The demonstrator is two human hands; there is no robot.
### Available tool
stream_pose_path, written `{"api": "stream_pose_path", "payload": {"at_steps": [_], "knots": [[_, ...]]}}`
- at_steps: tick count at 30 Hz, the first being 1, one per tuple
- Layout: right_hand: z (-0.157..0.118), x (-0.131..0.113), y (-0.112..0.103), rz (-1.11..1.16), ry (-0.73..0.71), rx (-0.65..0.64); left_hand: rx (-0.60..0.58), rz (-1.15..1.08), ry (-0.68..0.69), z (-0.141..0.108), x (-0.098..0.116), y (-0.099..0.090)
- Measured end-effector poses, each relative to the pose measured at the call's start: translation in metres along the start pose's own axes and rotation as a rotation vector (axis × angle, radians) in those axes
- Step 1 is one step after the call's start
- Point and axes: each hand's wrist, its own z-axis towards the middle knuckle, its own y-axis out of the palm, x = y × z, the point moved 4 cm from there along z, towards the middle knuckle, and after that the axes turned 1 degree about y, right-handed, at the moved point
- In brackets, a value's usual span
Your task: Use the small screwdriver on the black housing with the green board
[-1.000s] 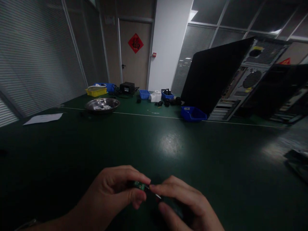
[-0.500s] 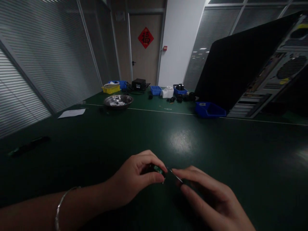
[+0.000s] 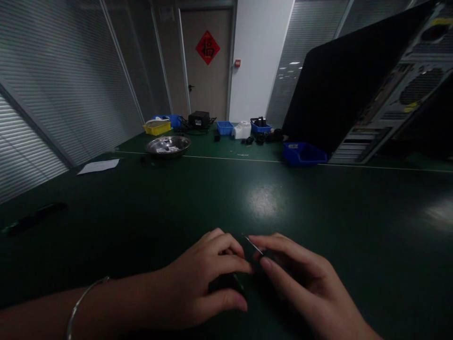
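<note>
My left hand (image 3: 208, 276) is curled round a small dark piece (image 3: 228, 283), which lies between thumb and index finger. Much of that piece is in shadow, and its kind is unclear. Close by on the right, my right hand (image 3: 300, 274) pinches a thin, narrow piece with a pale edge (image 3: 254, 245) between thumb and index finger. It slants up to the left, its tip just above the left fingers. The two hands are slightly apart over the dark green table (image 3: 198, 193).
A dark, elongated object (image 3: 33, 218) and a white paper (image 3: 99, 166) lie at left. Farther back are a metal bowl (image 3: 169, 147), a yellow bin (image 3: 157, 128) and a blue bin (image 3: 305, 155). A large black computer case (image 3: 329, 89) stands at right.
My left hand's index finger has stretched out and its thumb has dropped, widening their gap. The green on its piece has turned out of sight. The right hand's thin piece has risen slightly.
</note>
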Motion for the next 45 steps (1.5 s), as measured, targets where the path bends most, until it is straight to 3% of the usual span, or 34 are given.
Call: {"api": "stream_pose_path", "payload": {"at_steps": [6, 16, 23, 26, 33, 39, 43, 45], "knots": [[-0.002, 0.0, -0.002, -0.016, -0.004, 0.021, 0.087, 0.024, 0.003, -0.001, 0.0, 0.002], [0.002, 0.002, 0.002, -0.121, 0.02, -0.07, 0.065, 0.143, -0.055, -0.002, 0.003, 0.007], [-0.01, 0.009, 0.008, -0.401, 0.133, -0.242, 0.4, -0.183, -0.214, -0.004, -0.019, -0.003], [-0.014, 0.009, 0.011, -0.501, 0.096, -0.258, 0.447, -0.351, -0.19, -0.003, -0.025, -0.003], [-0.015, 0.013, 0.015, -0.48, 0.068, -0.273, 0.351, -0.503, -0.169, -0.001, -0.019, 0.002], [-0.013, 0.007, 0.005, -0.249, -0.049, 0.002, 0.284, -0.55, -0.108, -0.003, -0.015, 0.009], [-0.015, -0.002, 0.007, -0.18, -0.175, 0.043, 0.267, -0.498, 0.031, -0.005, -0.009, 0.014], [-0.017, -0.005, 0.01, -0.157, -0.221, 0.02, 0.263, -0.527, 0.031, -0.005, -0.009, 0.015]]}}
